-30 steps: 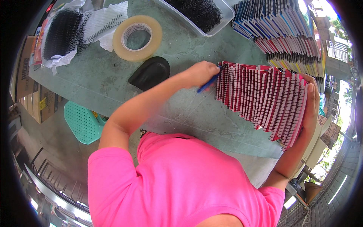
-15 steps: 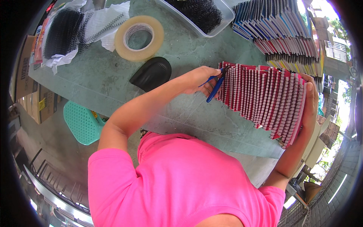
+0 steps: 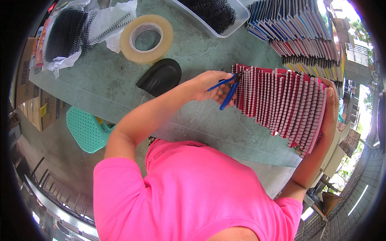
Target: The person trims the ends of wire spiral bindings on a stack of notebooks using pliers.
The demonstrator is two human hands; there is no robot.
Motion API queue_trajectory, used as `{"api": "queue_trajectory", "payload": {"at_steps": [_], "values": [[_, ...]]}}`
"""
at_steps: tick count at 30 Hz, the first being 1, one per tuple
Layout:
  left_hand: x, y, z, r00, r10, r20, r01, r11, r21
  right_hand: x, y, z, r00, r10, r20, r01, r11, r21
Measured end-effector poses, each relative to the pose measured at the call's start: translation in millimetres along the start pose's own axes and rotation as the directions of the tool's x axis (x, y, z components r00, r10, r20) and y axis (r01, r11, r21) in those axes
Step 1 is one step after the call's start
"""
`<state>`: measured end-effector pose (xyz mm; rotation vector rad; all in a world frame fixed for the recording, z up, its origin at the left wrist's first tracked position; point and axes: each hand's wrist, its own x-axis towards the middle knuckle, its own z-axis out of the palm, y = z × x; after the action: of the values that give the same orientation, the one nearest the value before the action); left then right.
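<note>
Red-covered notebooks (image 3: 277, 104) with black coil bindings stand packed in a row, between the two bare hands that I follow from afar in the head view. The left grip (image 3: 218, 86) is curled around a pair of blue-handled cutters (image 3: 229, 97); their two handles are spread apart, one by the thumb, the other along the fingers. The dark tip, just right of this grip, meets the upper corner of the nearest notebook; whether it has bitten on wire I cannot tell. The right grip (image 3: 330, 106) lies lengthwise along the outer cover at the row's far end, pressed flat rather than wrapped round.

For this step, I judge that even pressure from the right grip matters most, as the row fans and could slide. I would seat the tip squarely on the coil's end before squeezing, and angle it away from the covers and paper so as not to nick them.

Left of the left grip, a black rounded object (image 3: 161, 77) rests on the green-grey tabletop (image 3: 100, 90), with a roll of tape (image 3: 127, 40) beyond it. Beyond the right grip stand stacked blue-covered notebooks (image 3: 287, 18), near enough to bump.
</note>
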<state>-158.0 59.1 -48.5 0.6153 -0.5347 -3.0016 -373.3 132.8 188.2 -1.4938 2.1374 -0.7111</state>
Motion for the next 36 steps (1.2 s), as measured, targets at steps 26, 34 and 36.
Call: {"api": "queue_trajectory", "payload": {"at_steps": [26, 34, 36], "values": [[17.1, -29.1, 6.2, 0.692, 0.715, 0.099, -0.046, -0.092, 0.995, 4.4, 1.1, 0.8, 1.000, -0.026, 0.015, 0.027, 0.998, -0.054], [-6.0, -2.1, 14.2, 0.990, 0.129, -0.061, -0.104, 0.945, 0.310, 0.5, 0.5, 0.3, 1.000, -0.005, -0.001, 0.005, 1.000, -0.025], [-4.5, -0.9, 13.9, 0.997, 0.067, -0.037, -0.057, 0.975, 0.215, 1.5, 1.3, -0.9, 1.000, -0.002, 0.008, 0.002, 1.000, -0.016]]}}
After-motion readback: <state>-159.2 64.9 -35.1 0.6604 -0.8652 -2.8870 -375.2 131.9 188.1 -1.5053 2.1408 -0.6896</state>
